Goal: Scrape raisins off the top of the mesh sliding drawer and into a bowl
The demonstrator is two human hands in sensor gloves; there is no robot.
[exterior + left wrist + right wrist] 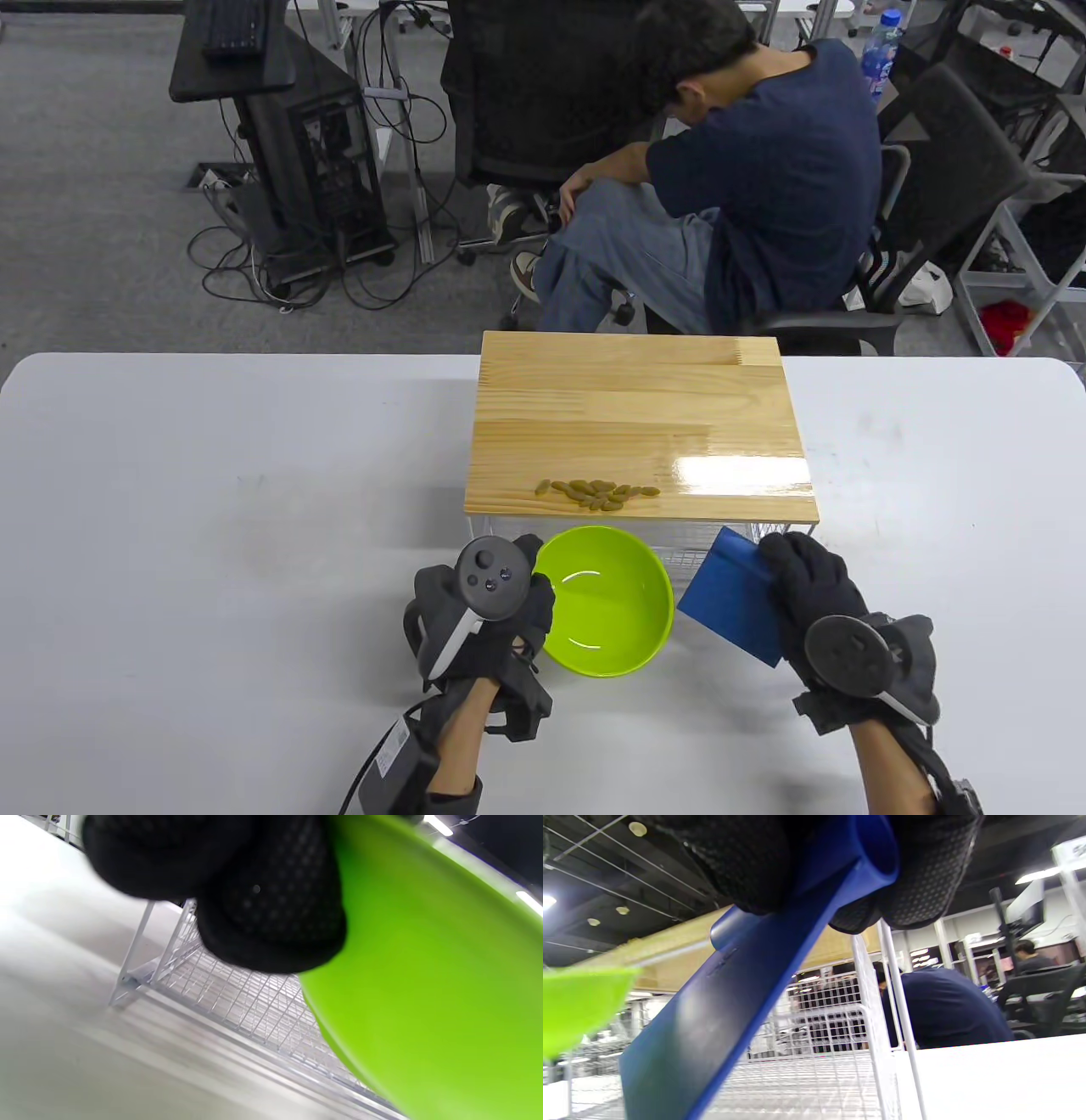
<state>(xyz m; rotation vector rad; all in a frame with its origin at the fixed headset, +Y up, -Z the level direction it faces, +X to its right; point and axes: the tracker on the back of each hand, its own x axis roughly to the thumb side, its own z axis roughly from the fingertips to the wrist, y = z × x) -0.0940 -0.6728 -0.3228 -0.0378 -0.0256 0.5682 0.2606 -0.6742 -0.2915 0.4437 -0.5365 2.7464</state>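
Now | bowl (607,603) empty, left hand (479,615) gripping rim | right hand (819,607) pinching scraper (731,596)

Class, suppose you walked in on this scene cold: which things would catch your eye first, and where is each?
The bright green bowl stands out, held by the left hand just in front of the wooden drawer top. A small line of raisins lies near that top's front edge. To the right, the right hand grips a blue scraper.
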